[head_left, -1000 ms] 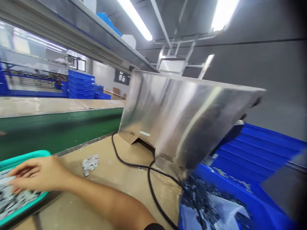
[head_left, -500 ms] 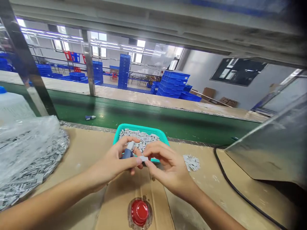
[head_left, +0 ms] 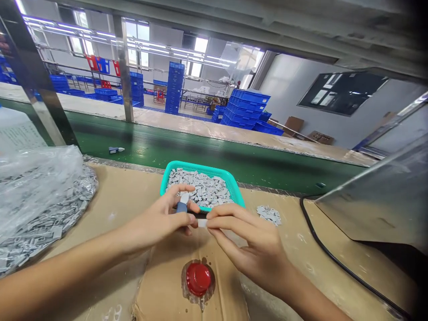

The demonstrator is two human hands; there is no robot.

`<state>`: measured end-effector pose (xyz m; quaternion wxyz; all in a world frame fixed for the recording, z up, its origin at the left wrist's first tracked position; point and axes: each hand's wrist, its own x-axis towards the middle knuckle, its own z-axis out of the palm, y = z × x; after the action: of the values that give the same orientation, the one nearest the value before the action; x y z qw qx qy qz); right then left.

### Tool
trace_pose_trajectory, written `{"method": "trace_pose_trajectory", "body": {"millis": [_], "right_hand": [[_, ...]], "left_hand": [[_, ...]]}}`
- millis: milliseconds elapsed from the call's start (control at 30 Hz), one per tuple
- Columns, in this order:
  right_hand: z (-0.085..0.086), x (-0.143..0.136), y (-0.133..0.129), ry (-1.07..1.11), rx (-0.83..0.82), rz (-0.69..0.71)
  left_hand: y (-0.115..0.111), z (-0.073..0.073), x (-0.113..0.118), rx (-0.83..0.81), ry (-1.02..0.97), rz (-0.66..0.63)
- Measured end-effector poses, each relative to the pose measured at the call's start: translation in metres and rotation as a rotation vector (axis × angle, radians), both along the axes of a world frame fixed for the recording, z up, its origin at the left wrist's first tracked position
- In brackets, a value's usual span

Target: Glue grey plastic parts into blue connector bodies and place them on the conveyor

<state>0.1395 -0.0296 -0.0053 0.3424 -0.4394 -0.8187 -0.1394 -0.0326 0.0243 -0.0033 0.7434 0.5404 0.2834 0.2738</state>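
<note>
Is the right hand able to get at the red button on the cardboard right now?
Probably yes: the red button sits uncovered just below the right hand, nothing between them, though that hand pinches a small grey piece.

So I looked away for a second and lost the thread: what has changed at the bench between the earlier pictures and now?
The view swung left from the steel hopper to the teal tray. The right hand left the tray's grey pieces and now pinches a small white piece with the left hand, which also holds a blue-and-white part. Over the last half second, the grip, tray and red button barely changed.
</note>
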Motion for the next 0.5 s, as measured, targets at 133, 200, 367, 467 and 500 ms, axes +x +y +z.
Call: {"method": "trace_pose_trajectory", "body": {"millis": [133, 200, 367, 467, 500], "right_hand": [[-0.008, 0.006, -0.023, 0.200, -0.248, 0.023], [-0.016, 0.010, -0.035, 0.251, -0.342, 0.054], [-0.028, 0.016, -0.050, 0.376, -0.585, 0.038], [-0.028, 0.016, -0.050, 0.424, -0.681, 0.044], [-0.028, 0.016, -0.050, 0.422, -0.707, 0.046]], "left_hand": [[-0.005, -0.002, -0.004, 0.118, -0.098, -0.078], [-0.011, -0.005, -0.004, 0.249, -0.107, -0.089], [-0.025, -0.005, -0.004, 0.343, -0.053, -0.094], [-0.026, 0.000, -0.003, 0.079, -0.253, -0.194], [-0.026, 0.002, -0.003, -0.044, -0.360, -0.227]]}}
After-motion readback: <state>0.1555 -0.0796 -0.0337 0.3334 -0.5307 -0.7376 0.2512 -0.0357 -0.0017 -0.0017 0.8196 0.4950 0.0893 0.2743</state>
